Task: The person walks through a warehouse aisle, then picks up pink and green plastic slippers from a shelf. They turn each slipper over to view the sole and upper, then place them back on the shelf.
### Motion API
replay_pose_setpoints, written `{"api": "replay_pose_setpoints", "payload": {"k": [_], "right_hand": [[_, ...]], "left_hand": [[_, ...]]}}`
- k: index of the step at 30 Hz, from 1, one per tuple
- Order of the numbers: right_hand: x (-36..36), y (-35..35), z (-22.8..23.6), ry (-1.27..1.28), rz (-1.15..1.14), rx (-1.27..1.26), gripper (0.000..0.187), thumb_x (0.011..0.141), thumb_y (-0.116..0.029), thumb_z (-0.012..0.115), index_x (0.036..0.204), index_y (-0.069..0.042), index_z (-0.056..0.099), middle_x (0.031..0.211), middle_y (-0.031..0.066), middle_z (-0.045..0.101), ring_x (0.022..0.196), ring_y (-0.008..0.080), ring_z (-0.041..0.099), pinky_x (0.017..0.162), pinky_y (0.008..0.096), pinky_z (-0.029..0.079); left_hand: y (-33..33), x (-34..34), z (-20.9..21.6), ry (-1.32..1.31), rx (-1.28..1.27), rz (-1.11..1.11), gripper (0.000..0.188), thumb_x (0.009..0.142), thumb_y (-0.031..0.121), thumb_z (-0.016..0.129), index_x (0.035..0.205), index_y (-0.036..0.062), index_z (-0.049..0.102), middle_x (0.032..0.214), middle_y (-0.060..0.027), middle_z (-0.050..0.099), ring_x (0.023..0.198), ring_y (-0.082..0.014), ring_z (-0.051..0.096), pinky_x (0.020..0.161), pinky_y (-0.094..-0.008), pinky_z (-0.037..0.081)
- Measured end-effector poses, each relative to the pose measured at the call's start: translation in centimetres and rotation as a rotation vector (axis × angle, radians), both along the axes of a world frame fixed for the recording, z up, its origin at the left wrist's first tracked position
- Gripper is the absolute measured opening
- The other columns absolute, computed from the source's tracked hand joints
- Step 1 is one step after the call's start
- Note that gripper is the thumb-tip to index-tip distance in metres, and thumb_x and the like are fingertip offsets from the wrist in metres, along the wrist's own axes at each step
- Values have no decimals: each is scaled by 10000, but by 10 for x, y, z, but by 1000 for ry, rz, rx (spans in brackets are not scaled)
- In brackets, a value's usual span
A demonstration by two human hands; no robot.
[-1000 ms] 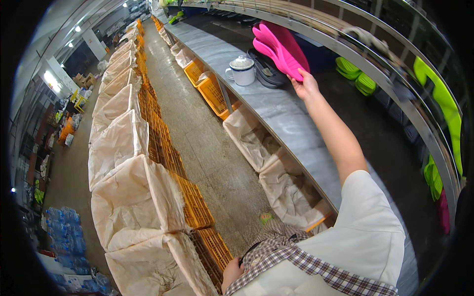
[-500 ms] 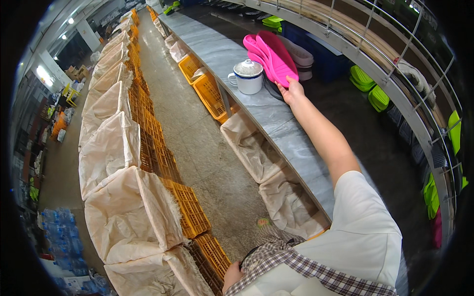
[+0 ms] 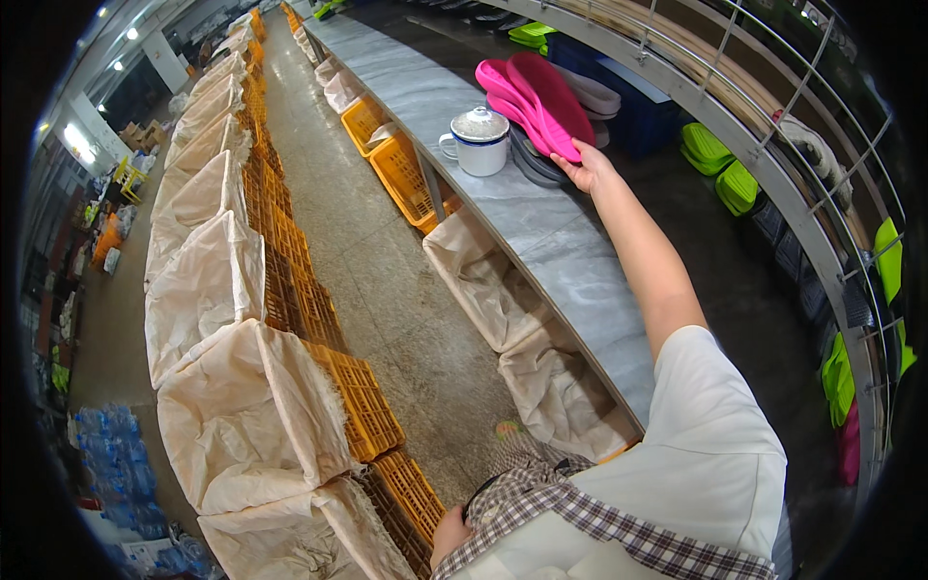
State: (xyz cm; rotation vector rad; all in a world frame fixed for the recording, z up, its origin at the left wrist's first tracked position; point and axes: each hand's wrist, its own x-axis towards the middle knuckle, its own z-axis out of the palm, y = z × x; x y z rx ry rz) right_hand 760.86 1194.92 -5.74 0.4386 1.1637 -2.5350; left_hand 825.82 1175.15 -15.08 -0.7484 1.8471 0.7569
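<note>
With my right arm stretched far out over the grey marbled ledge, my right hand (image 3: 586, 171) is closed on the near end of a pair of bright pink shoe soles (image 3: 537, 104). Dark grey soles (image 3: 535, 164) lie beneath them on the ledge, partly covered. Behind the pink pair, pale grey soles (image 3: 592, 97) show in part. A white lidded enamel mug (image 3: 479, 143) with a dark blue rim stands just left of the soles. My left hand (image 3: 450, 534) hangs low beside the checked apron, near a yellow crate; its fingers are hidden.
Cloth-lined yellow crates (image 3: 353, 396) run in a long row on the left. More lined crates (image 3: 474, 280) sit under the ledge (image 3: 541, 217). On the right, a metal wire rack (image 3: 764, 155) curves past a dark moving-belt-like surface with lime-green soles (image 3: 708, 148). A blue bin (image 3: 623, 111) stands behind.
My right hand and the pink soles have shifted slightly right, and more of the dark grey soles beneath shows. The whole view has moved a little. My left hand stays low.
</note>
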Motion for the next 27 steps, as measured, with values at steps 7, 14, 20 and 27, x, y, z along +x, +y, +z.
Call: {"api": "replay_pose_setpoints", "payload": {"k": [7, 14, 20, 27], "right_hand": [[24, 10, 9, 16, 46, 43, 353, 911, -189, 542, 1151, 54, 455, 1043, 234, 572, 796, 346, 632, 601, 326, 582], [72, 18, 16, 99, 51, 16, 304, 916, -100, 485, 1159, 74, 432, 1146, 244, 516, 928, 354, 597, 710, 372, 570], [97, 15, 7, 10, -104, 401, 110, 848, 25, 485, 913, 80, 555, 730, 132, 614, 575, 212, 634, 458, 276, 547], [80, 29, 42, 144, -352, 399, 106, 796, 0, 492, 742, -2, 584, 614, 90, 588, 431, 143, 520, 354, 228, 419]], "left_hand": [[2, 9, -1, 8, 25, 40, 375, 902, 177, 443, 1248, 37, 482, 1127, -157, 581, 1001, -286, 568, 854, -401, 467], [2, 45, -13, 104, 14, -36, 376, 908, 182, 426, 1254, 43, 481, 1118, -143, 586, 1007, -283, 564, 871, -405, 455], [-12, 93, -48, 54, 174, 50, 368, 912, 202, 429, 1226, 24, 504, 1063, -177, 596, 972, -306, 569, 840, -403, 461], [-20, 138, -84, -220, 118, 68, 540, 907, 401, 461, 1289, 19, 438, 1129, -139, 573, 944, -255, 574, 823, -394, 466]]}}
